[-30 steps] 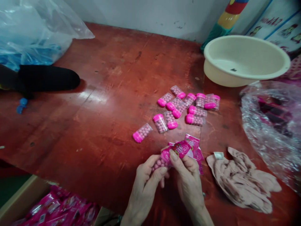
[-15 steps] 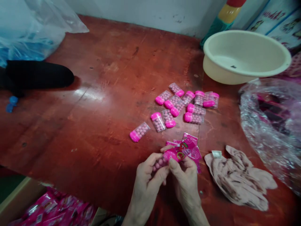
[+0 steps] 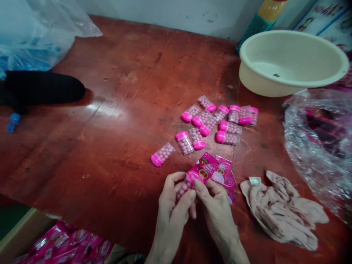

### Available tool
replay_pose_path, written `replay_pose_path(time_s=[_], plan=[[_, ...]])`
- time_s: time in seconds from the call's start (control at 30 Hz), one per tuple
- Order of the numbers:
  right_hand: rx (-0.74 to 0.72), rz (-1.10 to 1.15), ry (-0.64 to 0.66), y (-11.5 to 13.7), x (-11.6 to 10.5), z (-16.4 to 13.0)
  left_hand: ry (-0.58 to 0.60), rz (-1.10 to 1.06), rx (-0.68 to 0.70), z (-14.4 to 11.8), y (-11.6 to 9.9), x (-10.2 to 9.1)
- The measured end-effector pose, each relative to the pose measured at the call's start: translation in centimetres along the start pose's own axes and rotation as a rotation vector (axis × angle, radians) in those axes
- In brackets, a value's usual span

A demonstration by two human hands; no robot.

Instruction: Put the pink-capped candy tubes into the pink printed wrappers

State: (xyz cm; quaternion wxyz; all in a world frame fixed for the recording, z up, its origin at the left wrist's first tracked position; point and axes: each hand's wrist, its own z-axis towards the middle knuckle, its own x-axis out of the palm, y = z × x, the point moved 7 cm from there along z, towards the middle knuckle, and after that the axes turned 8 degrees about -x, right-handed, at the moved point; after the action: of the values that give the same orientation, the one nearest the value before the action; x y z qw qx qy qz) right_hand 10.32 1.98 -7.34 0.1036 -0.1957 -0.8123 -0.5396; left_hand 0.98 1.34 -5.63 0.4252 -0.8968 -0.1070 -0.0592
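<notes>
a: where were the hands when you looked?

b: low in the head view, side by side over the near edge of the red tabletop [image 3: 115, 121]. the left hand [image 3: 174, 207] had its grip pinched around a small clear candy tube [image 3: 184, 187] full of pink balls, thumb on top and fingers curled beneath.

a: and the right one?

b: the right hand [image 3: 217, 209] pinched the tube's pink cap end, where it met a pink printed sachet [image 3: 206, 169]. i could not tell whether the tube sat inside the sachet mouth or only against it.

a: so where was the tube exactly?

b: lifted between both hands, tilted up toward the sachet, just above a few more pink sachets [image 3: 227, 176] lying flat on the tabletop.

a: what else did i miss?

b: a loose cluster of filled tubes [image 3: 217, 121] lay farther up, with one tube [image 3: 162, 154] apart to the left. a crumpled pinkish cloth [image 3: 283, 211] lay to the right, near a clear plastic bag [image 3: 319, 146]. a cream basin [image 3: 291, 62] stood at the far right, and a box of pink packets [image 3: 66, 247] showed at the lower left.
</notes>
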Motion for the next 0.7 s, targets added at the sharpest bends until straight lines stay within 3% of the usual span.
replay_pose_path(time_s=[0.13,0.27,0.4,0.7], plan=[[-0.026,0.151,0.004,0.0,0.4,0.2,0.07,-0.006,0.007,0.3,-0.2,0.2],[-0.059,0.029,-0.074,-0.4,-0.4,-0.2,0.015,-0.044,0.021,0.5,0.3,-0.4],[-0.036,-0.049,-0.043,-0.7,-0.6,-0.4,0.006,-0.004,0.025,0.3,0.2,-0.1],[0.039,0.224,-0.147,0.1,-1.7,0.6,-0.018,0.211,0.149,-0.1,-0.9,1.6]])
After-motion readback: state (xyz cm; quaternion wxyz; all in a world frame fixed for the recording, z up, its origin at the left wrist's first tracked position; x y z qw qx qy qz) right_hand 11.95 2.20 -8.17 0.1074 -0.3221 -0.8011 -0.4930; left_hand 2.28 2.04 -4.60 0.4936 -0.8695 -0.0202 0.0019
